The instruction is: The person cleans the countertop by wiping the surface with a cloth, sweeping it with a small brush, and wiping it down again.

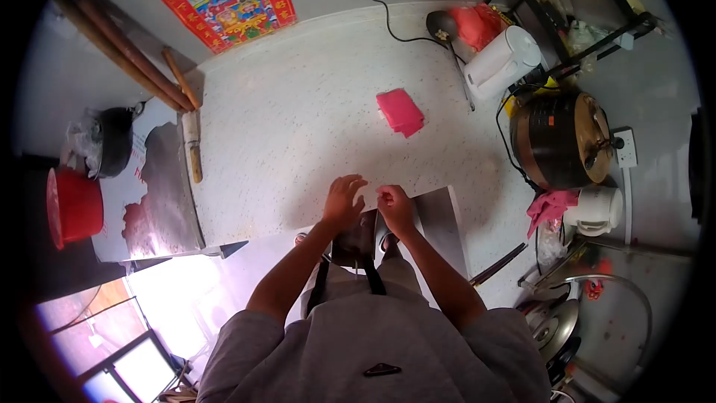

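Over the front edge of the speckled white countertop (298, 119) are both of my hands, a short gap apart. My left hand (344, 201) has its fingers spread and holds nothing. My right hand (395, 207) has its fingers curled in; whatever they might hold is too small to make out. A folded pink cloth (400, 112) lies on the counter beyond my right hand, touched by neither hand. Just below the hands, a dark open drawer or box (355, 242) shows between my forearms.
On the right stand a white kettle (503, 63), a brown rice cooker (559, 138), a black rack (597, 52) and a white pot (595, 210). A red bucket (74, 205), a black pot (115, 142) and a brush (192, 145) are at the left. A cabinet door (440, 224) sticks out near my right forearm.
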A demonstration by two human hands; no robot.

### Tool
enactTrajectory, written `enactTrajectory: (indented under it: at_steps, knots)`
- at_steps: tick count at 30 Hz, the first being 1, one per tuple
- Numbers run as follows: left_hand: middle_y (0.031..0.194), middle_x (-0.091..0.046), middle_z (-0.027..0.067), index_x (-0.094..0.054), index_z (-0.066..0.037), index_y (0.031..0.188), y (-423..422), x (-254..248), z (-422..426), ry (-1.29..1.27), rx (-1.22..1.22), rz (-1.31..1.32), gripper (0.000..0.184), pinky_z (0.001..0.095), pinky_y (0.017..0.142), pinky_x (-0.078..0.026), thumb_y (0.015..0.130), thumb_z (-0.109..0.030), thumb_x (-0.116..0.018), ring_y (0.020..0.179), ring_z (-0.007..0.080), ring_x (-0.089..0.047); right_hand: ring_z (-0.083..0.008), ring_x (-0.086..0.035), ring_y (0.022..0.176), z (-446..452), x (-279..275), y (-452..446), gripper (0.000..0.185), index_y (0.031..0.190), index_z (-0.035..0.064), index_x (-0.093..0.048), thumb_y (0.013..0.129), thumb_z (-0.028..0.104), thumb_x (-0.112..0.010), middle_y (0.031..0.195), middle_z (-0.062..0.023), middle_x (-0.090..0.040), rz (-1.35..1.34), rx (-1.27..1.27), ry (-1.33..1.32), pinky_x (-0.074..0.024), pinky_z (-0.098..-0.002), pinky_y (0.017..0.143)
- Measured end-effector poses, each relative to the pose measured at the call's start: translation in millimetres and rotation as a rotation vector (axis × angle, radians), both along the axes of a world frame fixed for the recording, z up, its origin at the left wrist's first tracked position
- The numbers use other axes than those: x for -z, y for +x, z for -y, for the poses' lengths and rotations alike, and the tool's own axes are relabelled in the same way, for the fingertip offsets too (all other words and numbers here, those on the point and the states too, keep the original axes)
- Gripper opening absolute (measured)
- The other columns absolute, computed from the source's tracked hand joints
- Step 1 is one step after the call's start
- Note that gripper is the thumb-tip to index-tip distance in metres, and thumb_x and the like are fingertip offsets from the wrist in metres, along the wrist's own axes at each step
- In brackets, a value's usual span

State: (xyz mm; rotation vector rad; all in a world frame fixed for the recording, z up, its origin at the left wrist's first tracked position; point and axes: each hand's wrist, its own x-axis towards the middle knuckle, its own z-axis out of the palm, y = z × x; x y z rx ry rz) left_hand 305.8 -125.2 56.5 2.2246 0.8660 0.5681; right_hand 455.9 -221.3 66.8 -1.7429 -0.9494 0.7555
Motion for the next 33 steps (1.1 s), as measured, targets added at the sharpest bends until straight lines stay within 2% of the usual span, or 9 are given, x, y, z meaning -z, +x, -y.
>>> enactTrajectory:
  at_steps: [5, 8, 11, 14, 23, 29, 33]
  knots:
    - [0.135, -0.054, 0.0096, -0.068, -0.014, 0.107, -18, -11, 39, -0.039, -0.004, -0.012, 0.029, 0.0487, 0.102, -0.043, 0.078, -0.020, -0.074, 0.122, 0.0351, -0.052, -0.0226, -0.070, 0.081, 25, -12, -21, 0.015, 0.101, 0.0011, -0.065, 0.088, 0.008, -0.065, 0.090, -0.0124, -0.070, -0.026, -0.044, -0.031, -0.0550, -0.0322, 0.072]
    - [0.134, -0.054, 0.0096, -0.069, -0.015, 0.105, -27, -20, 52, -0.031, 0.003, -0.021, 0.028, 0.0479, 0.101, -0.044, 0.078, -0.022, -0.076, 0.122, 0.0358, -0.052, -0.0180, -0.068, 0.082, 35, -15, -33, 0.017, 0.102, 0.0014, -0.065, 0.089, 0.013, -0.067, 0.087, -0.0095, -0.070, -0.002, -0.010, -0.084, -0.0528, -0.0300, 0.074]
    - [0.135, -0.054, 0.0097, -0.069, -0.016, 0.104, -37, -22, 58, -0.014, 0.018, -0.039, 0.028, 0.0472, 0.101, -0.044, 0.078, -0.025, -0.077, 0.122, 0.0358, -0.052, -0.0191, -0.069, 0.081, 43, -13, -45, 0.018, 0.101, 0.0011, -0.065, 0.089, 0.015, -0.068, 0.086, -0.0104, -0.070, 0.024, 0.018, -0.075, -0.0527, -0.0306, 0.073]
    - [0.132, -0.056, 0.0102, -0.070, -0.013, 0.101, -44, -32, 58, 0.022, 0.040, 0.008, 0.022, 0.0481, 0.100, -0.045, 0.081, -0.023, -0.072, 0.118, 0.0375, -0.054, -0.0202, -0.070, 0.081, 49, -24, -55, 0.019, 0.099, 0.0009, -0.064, 0.089, 0.017, -0.069, 0.086, -0.0115, -0.071, -0.042, 0.018, -0.110, -0.0533, -0.0317, 0.073]
    - [0.126, -0.059, 0.0104, -0.069, -0.011, 0.094, -54, -32, 61, 0.024, 0.094, 0.033, 0.012, 0.0466, 0.096, -0.047, 0.083, -0.014, -0.065, 0.114, 0.0383, -0.057, -0.0258, -0.071, 0.076, 60, -5, -67, 0.021, 0.095, 0.0013, -0.066, 0.091, 0.022, -0.065, 0.084, -0.0141, -0.071, 0.078, 0.026, -0.127, -0.0544, -0.0351, 0.069]
    - [0.128, -0.056, 0.0123, -0.066, -0.011, 0.099, -54, -28, 57, 0.056, 0.096, 0.020, 0.020, 0.0492, 0.101, -0.043, 0.080, -0.009, -0.063, 0.118, 0.0396, -0.053, -0.0334, -0.068, 0.077, 60, -3, -67, 0.020, 0.095, 0.0021, -0.066, 0.091, 0.022, -0.063, 0.083, -0.0169, -0.068, 0.115, 0.055, -0.046, -0.0526, -0.0401, 0.069]
    - [0.134, -0.052, 0.0150, -0.062, -0.010, 0.112, -50, -32, 50, 0.099, 0.118, 0.038, 0.034, 0.0509, 0.105, -0.039, 0.078, -0.008, -0.063, 0.123, 0.0408, -0.049, -0.0304, -0.068, 0.082, 58, 3, -57, 0.024, 0.097, 0.0020, -0.066, 0.094, 0.025, -0.061, 0.087, -0.0159, -0.069, 0.130, 0.080, -0.015, -0.0523, -0.0381, 0.071]
